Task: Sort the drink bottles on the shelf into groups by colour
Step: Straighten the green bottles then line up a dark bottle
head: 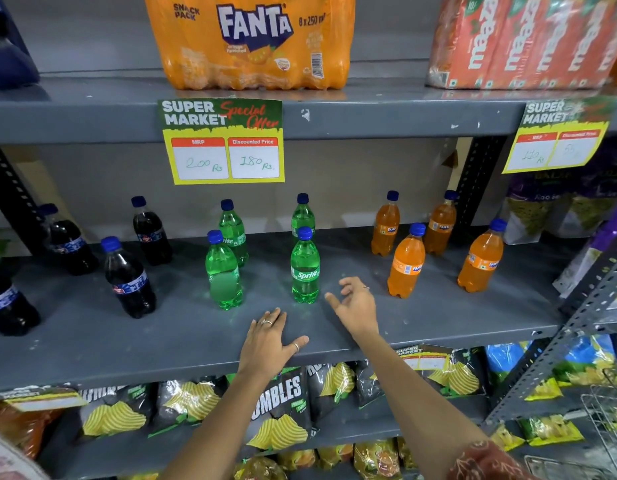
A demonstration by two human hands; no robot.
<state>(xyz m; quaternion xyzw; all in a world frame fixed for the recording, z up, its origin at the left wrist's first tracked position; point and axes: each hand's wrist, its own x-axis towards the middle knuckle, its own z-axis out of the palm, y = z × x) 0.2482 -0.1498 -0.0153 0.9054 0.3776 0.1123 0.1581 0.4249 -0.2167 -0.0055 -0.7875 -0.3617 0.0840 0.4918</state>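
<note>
On the grey shelf [438,317] stand three colour groups of blue-capped bottles. Several dark cola bottles [128,278] are at the left, several green Sprite bottles [305,268] in the middle, several orange Fanta bottles [405,263] at the right. My left hand [270,341] lies flat on the shelf's front edge, fingers spread, holding nothing. Just right of the front Sprite bottle, my right hand [357,308] hovers with fingers apart and empty, not touching it.
A Fanta multipack [251,39] and Maaza cartons [528,43] sit on the shelf above. Price cards [224,142] hang from its edge. Chip bags [275,410] fill the shelf below. A perforated upright [577,327] and snack packets stand at the right.
</note>
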